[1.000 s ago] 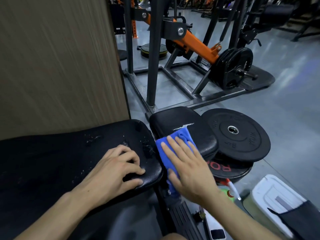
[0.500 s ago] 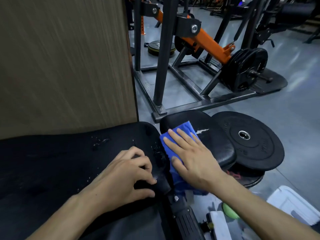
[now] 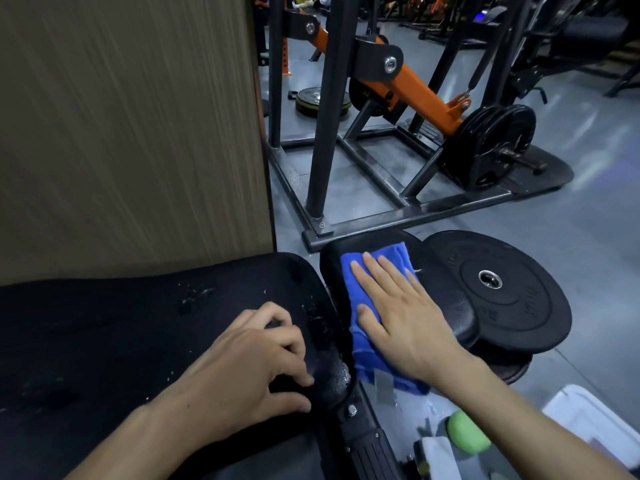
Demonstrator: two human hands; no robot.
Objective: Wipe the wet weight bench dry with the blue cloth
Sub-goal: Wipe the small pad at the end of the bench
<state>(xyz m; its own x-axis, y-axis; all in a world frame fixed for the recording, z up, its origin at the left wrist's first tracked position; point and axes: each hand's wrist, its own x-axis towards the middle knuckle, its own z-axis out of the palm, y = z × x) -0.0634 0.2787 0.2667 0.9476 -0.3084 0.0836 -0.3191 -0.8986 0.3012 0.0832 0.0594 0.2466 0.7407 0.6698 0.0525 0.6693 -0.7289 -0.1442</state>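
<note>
The black weight bench has a long pad [image 3: 121, 327] at the left, dotted with water drops near its right end, and a smaller seat pad [image 3: 446, 306] to its right. The blue cloth [image 3: 367, 362] lies over the seat pad's left part and hangs down into the gap between the pads. My right hand [image 3: 398, 313] lies flat on the cloth, fingers together and pointing away from me. My left hand [image 3: 256, 362] rests on the long pad's wet right end with its fingers curled over the edge.
Black weight plates [image 3: 502, 292] are stacked right behind the seat pad. A black and orange lever machine [image 3: 408, 84] with loaded plates stands beyond. A wood-grain panel [image 3: 131, 126] rises at the left. A white container [image 3: 595, 427] and a green ball [image 3: 467, 433] lie on the floor at lower right.
My right hand has slid the blue cloth a little farther forward over the seat pad. My left hand stays on the long pad's end. The camera has moved closer.
</note>
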